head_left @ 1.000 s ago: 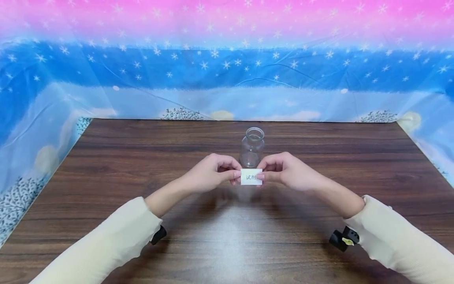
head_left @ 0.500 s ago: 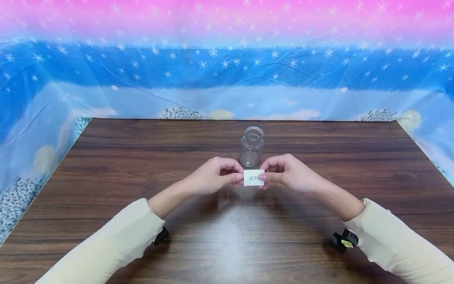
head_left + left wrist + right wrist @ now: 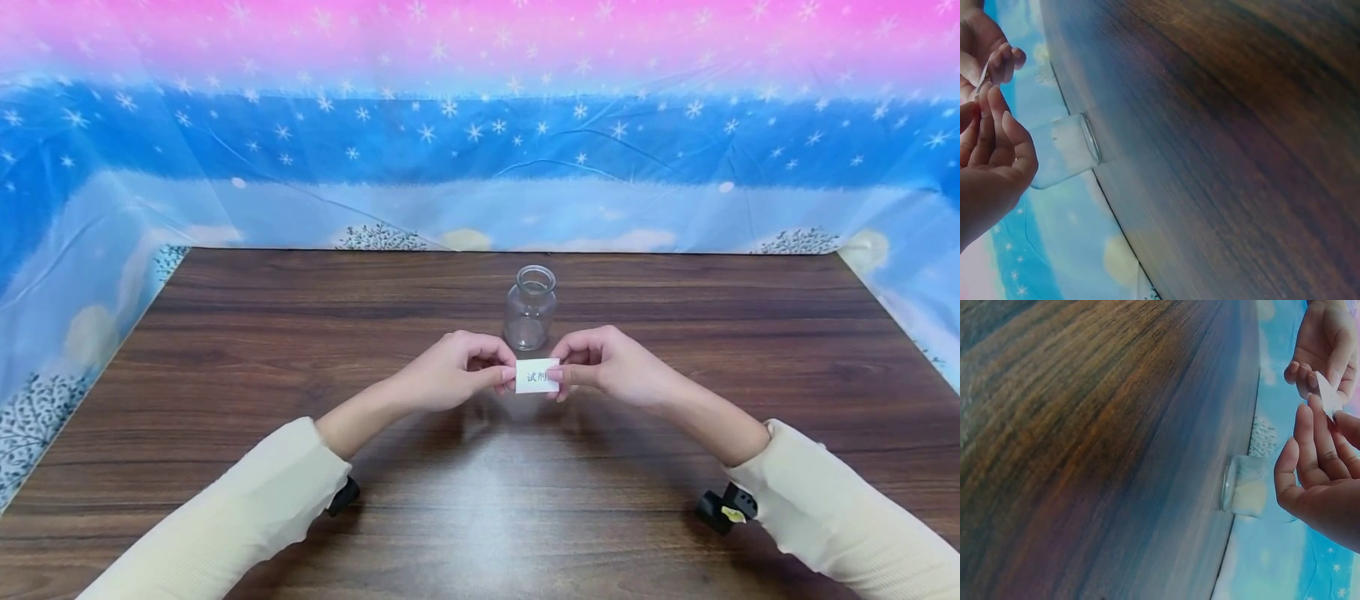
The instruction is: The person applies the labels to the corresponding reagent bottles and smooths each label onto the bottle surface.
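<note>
Above a dark wood-grain table (image 3: 225,350), I see the left hand (image 3: 450,371) pinching the nine o'clock edge of a small white paper label printed with dark characters (image 3: 537,376), while the right hand (image 3: 611,367) pinches its three o'clock edge, fingers curled, the slip held in the air. At twelve o'clock, just behind it, a small clear open-mouthed glass bottle (image 3: 530,307) stands upright. My worry: uneven pulling could crease or tear the thin slip, and a knuckle drifting forward could tip the light bottle.
</note>
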### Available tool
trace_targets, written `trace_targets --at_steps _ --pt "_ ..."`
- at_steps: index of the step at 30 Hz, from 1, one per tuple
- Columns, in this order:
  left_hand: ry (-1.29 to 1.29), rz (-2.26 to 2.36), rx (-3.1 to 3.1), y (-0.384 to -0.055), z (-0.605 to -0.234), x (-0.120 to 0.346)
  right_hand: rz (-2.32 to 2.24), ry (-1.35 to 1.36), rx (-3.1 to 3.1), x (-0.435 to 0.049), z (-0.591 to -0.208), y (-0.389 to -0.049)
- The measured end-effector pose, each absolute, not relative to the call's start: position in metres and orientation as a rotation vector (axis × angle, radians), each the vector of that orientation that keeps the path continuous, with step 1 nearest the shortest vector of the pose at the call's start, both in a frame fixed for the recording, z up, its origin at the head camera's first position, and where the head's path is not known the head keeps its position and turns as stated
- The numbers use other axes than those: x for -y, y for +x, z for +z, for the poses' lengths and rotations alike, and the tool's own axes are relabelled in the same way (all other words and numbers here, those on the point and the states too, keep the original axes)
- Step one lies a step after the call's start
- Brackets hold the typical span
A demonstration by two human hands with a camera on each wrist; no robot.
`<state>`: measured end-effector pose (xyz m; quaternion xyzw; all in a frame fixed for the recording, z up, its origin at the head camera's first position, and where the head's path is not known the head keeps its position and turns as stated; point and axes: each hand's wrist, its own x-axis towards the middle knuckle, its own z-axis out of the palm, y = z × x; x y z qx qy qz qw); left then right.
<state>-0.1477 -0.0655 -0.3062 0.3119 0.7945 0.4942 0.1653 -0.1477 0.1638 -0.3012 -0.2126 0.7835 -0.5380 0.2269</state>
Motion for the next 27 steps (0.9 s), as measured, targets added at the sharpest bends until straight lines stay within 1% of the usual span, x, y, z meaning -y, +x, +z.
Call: trace_targets --at_steps 6,11,14,21,27 --pt "0.766 1.390 -2.415 -0.152 -0.306 0.069 -1.463 -0.567 -2.286 -0.170 -0.293 -0.146" --pt "0.728 1.337 -2.533 -0.155 -0.307 0.072 -1.483 -0.575 -2.311 -0.171 -0.286 -0.142" --pt "0.756 1.348 -2.513 -0.155 -0.308 0.069 -1.512 -0.574 -2.256 -0.167 -0.287 -0.140" --pt "0.920 1.378 -2.390 -0.153 -0.307 0.059 -1.570 -0.631 -2.127 -0.158 -0.298 -0.138" --pt "0.950 1.389 -2.362 -0.153 -0.307 0.053 -1.571 -0.647 -2.125 -0.156 -0.303 -0.138"
